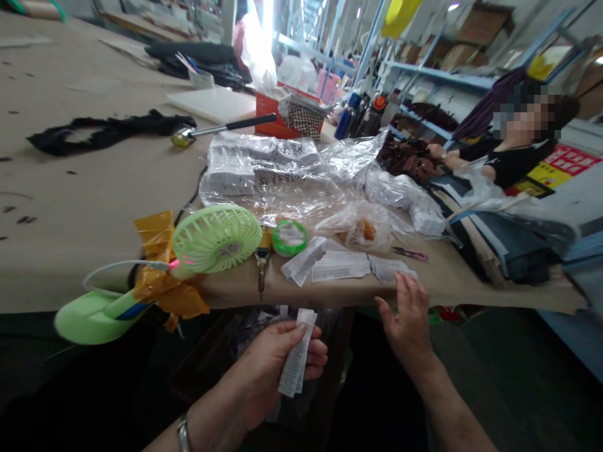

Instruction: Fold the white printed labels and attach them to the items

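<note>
My left hand [287, 355] is closed around a few narrow printed labels [298, 358], the thumb pressing them against the fingers below the table's edge. My right hand [409, 314] reaches to the table's front edge with its fingers apart. Its fingertips touch or hover just over a small spread of printed labels [389, 270]; which of the two I cannot tell. Left of these lies a larger row of overlapping labels [339, 267], partly under a clear plastic sleeve [304, 260]. Pink-handled thread snips [409, 253] rest just behind the right hand.
A green fan [217, 238] is taped to the table edge at left. Beside it are a soldering-iron-like tool [262, 270] and a green round tub [289, 238]. Plastic-wrapped label bundles [264, 160] lie behind. At right, a person [509, 144] handles brown cloth near stacked fabric [509, 220].
</note>
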`<action>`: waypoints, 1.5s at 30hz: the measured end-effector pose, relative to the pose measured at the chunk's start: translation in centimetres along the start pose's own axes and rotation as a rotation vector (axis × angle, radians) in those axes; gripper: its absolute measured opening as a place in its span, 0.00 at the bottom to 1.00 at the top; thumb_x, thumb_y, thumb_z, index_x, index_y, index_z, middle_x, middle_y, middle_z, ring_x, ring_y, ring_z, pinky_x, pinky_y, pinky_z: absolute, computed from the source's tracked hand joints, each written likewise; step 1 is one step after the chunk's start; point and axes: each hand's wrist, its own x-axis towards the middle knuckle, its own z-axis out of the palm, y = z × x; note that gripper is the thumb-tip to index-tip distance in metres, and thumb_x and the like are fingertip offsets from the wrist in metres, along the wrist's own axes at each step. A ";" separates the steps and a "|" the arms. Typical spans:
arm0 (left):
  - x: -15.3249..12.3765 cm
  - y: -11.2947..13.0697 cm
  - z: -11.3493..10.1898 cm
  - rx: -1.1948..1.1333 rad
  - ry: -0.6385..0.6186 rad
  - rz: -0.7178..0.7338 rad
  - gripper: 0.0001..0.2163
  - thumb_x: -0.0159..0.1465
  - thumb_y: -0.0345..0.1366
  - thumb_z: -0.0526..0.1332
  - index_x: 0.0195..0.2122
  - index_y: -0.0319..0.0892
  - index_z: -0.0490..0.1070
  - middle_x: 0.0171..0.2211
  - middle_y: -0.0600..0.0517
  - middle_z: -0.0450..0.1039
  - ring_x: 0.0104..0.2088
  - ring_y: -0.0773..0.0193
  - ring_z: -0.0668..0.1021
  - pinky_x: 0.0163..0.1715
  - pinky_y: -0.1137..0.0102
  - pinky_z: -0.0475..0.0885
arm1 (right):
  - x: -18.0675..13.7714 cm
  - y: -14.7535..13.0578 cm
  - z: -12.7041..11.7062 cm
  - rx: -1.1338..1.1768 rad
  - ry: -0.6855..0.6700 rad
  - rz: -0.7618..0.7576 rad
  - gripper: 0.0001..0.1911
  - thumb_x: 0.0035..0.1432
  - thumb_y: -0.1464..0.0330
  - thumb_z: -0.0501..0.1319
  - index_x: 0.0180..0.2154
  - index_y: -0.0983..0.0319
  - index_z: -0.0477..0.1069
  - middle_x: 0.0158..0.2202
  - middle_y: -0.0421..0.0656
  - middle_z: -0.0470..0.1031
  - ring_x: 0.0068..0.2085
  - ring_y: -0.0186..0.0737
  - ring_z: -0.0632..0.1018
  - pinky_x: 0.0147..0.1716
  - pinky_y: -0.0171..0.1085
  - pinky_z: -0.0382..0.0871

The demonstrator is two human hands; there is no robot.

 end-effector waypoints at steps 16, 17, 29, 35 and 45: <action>-0.2 -0.3 0.1 0.031 0.088 -0.022 0.05 0.61 0.32 0.60 0.34 0.34 0.70 0.25 0.45 0.77 0.25 0.62 0.79 0.29 0.66 0.75 | 0.5 3.3 -0.6 0.156 0.124 -0.009 0.07 0.59 0.71 0.59 0.39 0.59 0.75 0.40 0.45 0.76 0.47 0.45 0.74 0.48 0.50 0.67; -0.2 -0.3 0.1 0.032 0.091 -0.025 0.05 0.62 0.32 0.60 0.34 0.33 0.70 0.25 0.45 0.77 0.25 0.63 0.79 0.28 0.67 0.75 | 0.6 2.7 -1.0 0.176 0.163 0.002 0.07 0.59 0.71 0.60 0.39 0.59 0.75 0.41 0.45 0.76 0.47 0.46 0.74 0.48 0.51 0.67; -0.8 -0.5 0.1 -0.140 -0.023 0.108 0.02 0.54 0.27 0.65 0.29 0.33 0.75 0.24 0.50 0.73 0.21 0.72 0.73 0.20 0.79 0.64 | -0.3 -12.3 -0.3 0.737 -0.100 -0.404 0.09 0.56 0.76 0.61 0.35 0.57 0.75 0.34 0.41 0.76 0.44 0.42 0.74 0.47 0.48 0.69; -0.8 -0.3 -0.6 -0.225 0.004 0.100 0.01 0.52 0.26 0.64 0.27 0.34 0.75 0.24 0.50 0.74 0.23 0.70 0.74 0.21 0.78 0.64 | -0.4 -12.4 0.6 0.718 -0.158 -0.460 0.09 0.59 0.75 0.59 0.34 0.57 0.75 0.34 0.40 0.78 0.45 0.40 0.75 0.49 0.46 0.68; -0.8 -0.5 -0.9 -0.273 -0.012 0.095 0.03 0.56 0.29 0.64 0.28 0.33 0.74 0.25 0.50 0.73 0.23 0.71 0.74 0.20 0.79 0.65 | -0.4 -12.5 0.6 0.737 -0.225 -0.479 0.09 0.59 0.76 0.57 0.35 0.59 0.74 0.35 0.42 0.78 0.47 0.41 0.75 0.50 0.46 0.69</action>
